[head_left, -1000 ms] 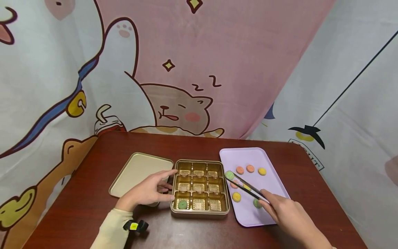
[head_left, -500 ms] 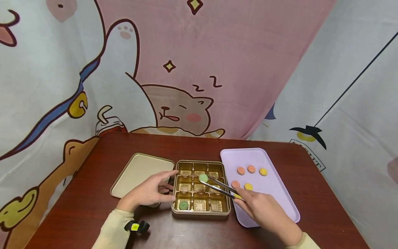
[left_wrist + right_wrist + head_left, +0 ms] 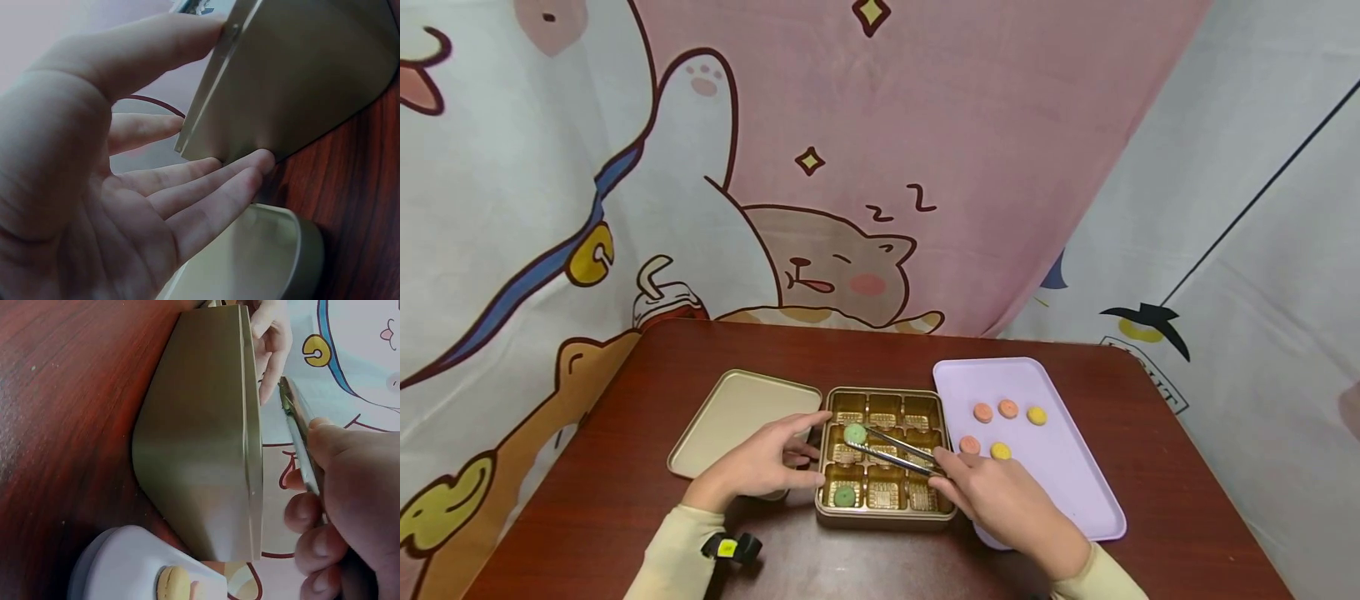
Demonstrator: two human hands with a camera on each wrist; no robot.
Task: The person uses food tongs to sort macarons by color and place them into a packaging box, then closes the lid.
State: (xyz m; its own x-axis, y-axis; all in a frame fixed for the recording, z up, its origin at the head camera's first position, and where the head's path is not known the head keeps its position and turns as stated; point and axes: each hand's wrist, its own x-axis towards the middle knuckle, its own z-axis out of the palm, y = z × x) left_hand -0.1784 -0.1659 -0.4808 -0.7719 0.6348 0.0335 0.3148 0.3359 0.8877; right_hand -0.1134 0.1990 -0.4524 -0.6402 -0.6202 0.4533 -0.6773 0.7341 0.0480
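Note:
A gold tin (image 3: 883, 521) with a grid of compartments stands mid-table. My left hand (image 3: 763, 458) touches its left side, thumb and index finger spread along the rim; in the left wrist view the fingertips meet the tin's wall (image 3: 300, 75). My right hand (image 3: 1011, 507) grips metal tongs (image 3: 891, 457), which reach leftward over the tin. Between the tong tips is a light green macaron (image 3: 854, 434), at the left compartment of the middle row; whether it touches the bottom I cannot tell. A darker green macaron (image 3: 845, 496) lies in the front left compartment.
Right of the tin, a lilac tray (image 3: 1075, 475) bears pink macarons (image 3: 983, 412) and yellow macarons (image 3: 1037, 415); my right hand and forearm cover its near left part. The tin's lid (image 3: 737, 417) lies to the left, partly under my left hand. A patterned cloth (image 3: 1000, 167) hangs behind the table.
My right hand has carried the light green macaron in the tongs leftward from the tray to the tin's left column. The left hand has stayed at the tin's side.

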